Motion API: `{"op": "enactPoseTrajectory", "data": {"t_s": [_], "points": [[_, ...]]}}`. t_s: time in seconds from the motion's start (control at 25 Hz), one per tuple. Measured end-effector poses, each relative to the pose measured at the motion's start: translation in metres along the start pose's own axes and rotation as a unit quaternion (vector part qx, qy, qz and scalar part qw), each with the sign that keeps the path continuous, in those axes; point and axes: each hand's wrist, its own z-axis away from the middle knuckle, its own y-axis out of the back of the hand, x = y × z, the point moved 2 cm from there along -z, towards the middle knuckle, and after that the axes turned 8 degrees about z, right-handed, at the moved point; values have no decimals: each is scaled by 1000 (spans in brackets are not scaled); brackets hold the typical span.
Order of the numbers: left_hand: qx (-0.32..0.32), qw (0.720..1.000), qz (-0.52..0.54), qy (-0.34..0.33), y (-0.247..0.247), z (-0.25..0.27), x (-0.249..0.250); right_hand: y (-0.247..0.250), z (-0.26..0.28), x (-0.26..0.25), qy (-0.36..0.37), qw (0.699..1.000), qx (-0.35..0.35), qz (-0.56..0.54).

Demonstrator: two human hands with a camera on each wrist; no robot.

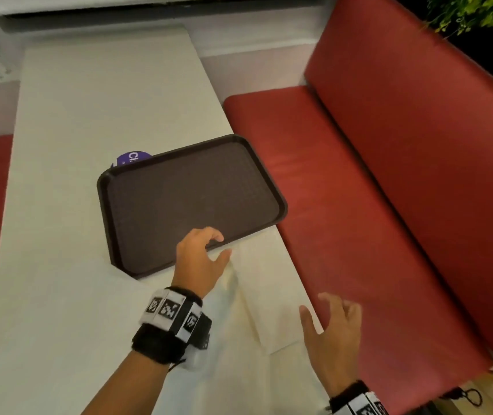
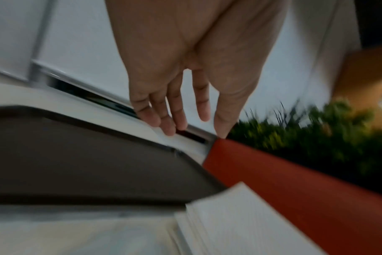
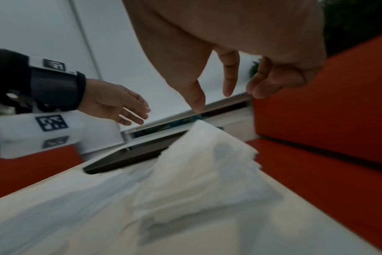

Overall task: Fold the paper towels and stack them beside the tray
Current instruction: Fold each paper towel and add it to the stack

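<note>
Beside the tray, both hands hover, fingers apart, empty. Probably unfolded, the paper towels want aligned edges, creased flat.

Dark brown tray, white paper towels, red bench, cream table

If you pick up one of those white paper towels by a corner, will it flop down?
Probably yes. The paper towels look thin and rumpled on the table, so a lifted sheet should droop. They seem very light, so a push may crumple or slide them. Neither the left hand nor the right hand holds one.
</note>
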Motion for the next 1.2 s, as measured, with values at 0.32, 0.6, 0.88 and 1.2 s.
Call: {"op": "enactPoseTrajectory", "data": {"t_s": [0.32, 0.6, 0.88, 1.2], "points": [[130, 946, 63, 292, 169, 242, -120, -81, 89, -106, 370, 913, -159, 66], [231, 912, 134, 311, 199, 359, -166, -165, 85, -166, 298, 855, -320, 277], [228, 906, 141, 328, 206, 379, -189, -173, 67, -205, 344, 812, -321, 345], [235, 895, 166, 340, 206, 373, -186, -174, 75, -215, 409, 866, -177, 227]]}}
